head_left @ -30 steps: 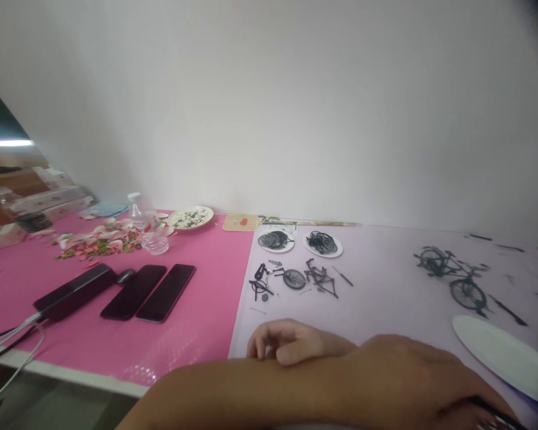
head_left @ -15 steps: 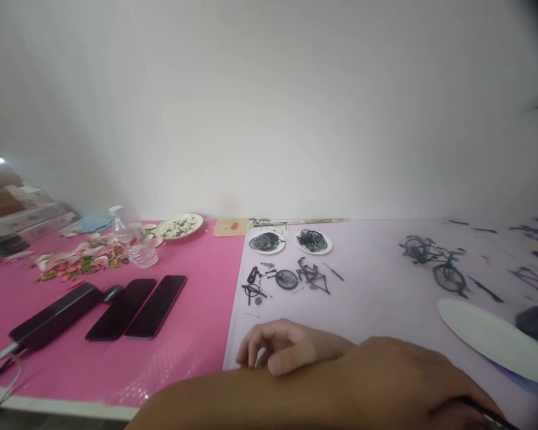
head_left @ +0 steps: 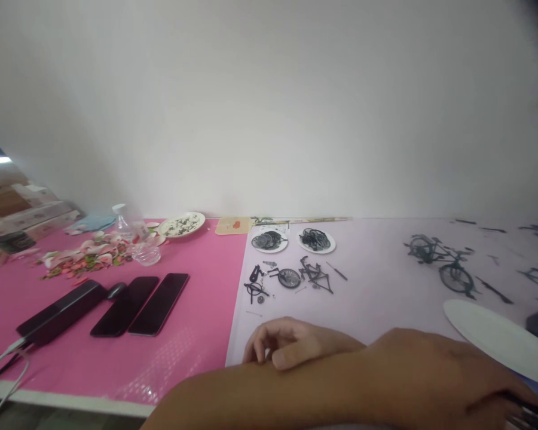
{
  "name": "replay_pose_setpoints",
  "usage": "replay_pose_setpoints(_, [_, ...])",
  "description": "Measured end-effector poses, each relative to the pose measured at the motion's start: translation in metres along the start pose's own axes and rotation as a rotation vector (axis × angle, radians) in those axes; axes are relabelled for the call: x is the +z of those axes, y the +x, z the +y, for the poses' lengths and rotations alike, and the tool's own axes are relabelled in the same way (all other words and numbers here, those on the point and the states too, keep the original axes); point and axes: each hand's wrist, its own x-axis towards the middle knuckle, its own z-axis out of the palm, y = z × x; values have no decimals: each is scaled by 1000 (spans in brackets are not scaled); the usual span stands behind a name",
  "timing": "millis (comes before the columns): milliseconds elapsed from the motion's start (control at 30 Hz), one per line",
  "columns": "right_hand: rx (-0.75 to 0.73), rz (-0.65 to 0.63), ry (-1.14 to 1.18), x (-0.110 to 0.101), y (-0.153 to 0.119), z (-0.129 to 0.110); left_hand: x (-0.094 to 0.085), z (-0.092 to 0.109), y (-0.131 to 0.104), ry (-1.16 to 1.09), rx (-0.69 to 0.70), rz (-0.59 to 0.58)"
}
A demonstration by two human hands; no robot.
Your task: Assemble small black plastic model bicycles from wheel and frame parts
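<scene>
My arms are crossed. My left forearm stretches to the right, and my left hand (head_left: 448, 373) has its fingers closed round a dark, shiny object (head_left: 526, 412) at the lower right edge, mostly hidden and cut off. My right hand (head_left: 291, 343) lies against the left forearm, fingers loosely curled with a gap to the thumb and nothing visible in them. Beyond it are loose model bicycle parts: a black frame (head_left: 317, 276), a spoked wheel (head_left: 289, 278) and smaller pieces. A thin screwdriver-like tool (head_left: 337, 271) is beside the frame.
Two white plates (head_left: 253, 248) hold black wheels and parts. At the right are a model bicycle (head_left: 442, 263) and a large white oval plate (head_left: 488, 334). Two phones (head_left: 159, 304), a black power bank (head_left: 63, 310), a clear bottle (head_left: 123, 222) and pink pieces (head_left: 89, 254) are at the left.
My left hand has shifted a little to the right with the dark object, more of which shows shiny now. My right hand stays curled. The whole view has moved slightly.
</scene>
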Motion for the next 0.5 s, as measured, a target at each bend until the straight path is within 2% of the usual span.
replay_pose_setpoints(133, [-8, 30, -100, -1, -3, -2, 8, -6, 9, -11, 22, -34])
replay_pose_setpoints(367, [-10, 90, -120, -9, -10, -12, -2, -6, -11, -36, -36, 34])
replay_pose_setpoints(433, [-6, 64, -92, -8, -9, -14, -4, -8, -13, -56, -82, 47])
replay_pose_setpoints(500, [36, -32, -53, -8, -8, -15, -6, -11, -14, -80, -114, 45])
